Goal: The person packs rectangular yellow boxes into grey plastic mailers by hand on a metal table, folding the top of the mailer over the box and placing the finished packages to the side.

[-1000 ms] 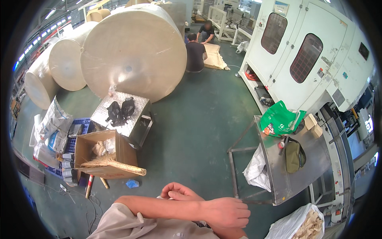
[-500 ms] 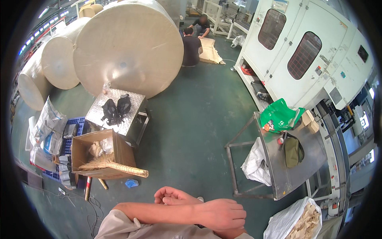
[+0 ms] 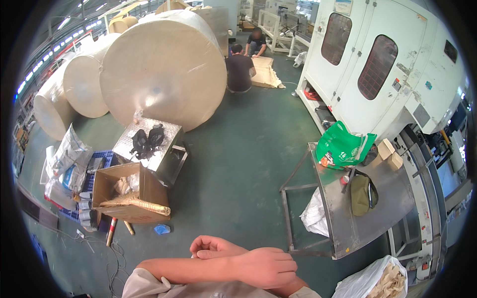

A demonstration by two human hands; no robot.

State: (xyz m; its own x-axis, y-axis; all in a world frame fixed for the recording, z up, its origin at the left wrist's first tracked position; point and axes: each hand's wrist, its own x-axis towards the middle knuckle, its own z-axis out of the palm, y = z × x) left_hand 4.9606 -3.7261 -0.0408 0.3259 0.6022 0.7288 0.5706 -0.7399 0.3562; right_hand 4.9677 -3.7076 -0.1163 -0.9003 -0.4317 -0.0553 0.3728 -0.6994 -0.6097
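My forearms are crossed low in front of me, with the left one on top. My left hand (image 3: pixel 271 267) lies over my right forearm at the right, its fingers bent down and together around it. From beneath the left forearm my right hand (image 3: pixel 214 247) comes out at the left. Its fingers are loosely curled in, and no object shows in them. Both sleeves are light beige. Nearest on the floor is a crumpled blue piece (image 3: pixel 162 229), apart from the hands.
An open cardboard box (image 3: pixel 155 191) holds a straw broom (image 3: pixel 144 204). Behind it, a metal stand (image 3: pixel 169 130) carries black gloves; huge paper rolls (image 3: pixel 164 64) stand beyond. On the right are a metal table (image 3: pixel 343 223), a green bag (image 3: pixel 344 146) and a white machine (image 3: pixel 377 64). Two people crouch far off.
My view has shifted slightly, so the surroundings sit a little differently. My crossed arms keep nearly the same pose.
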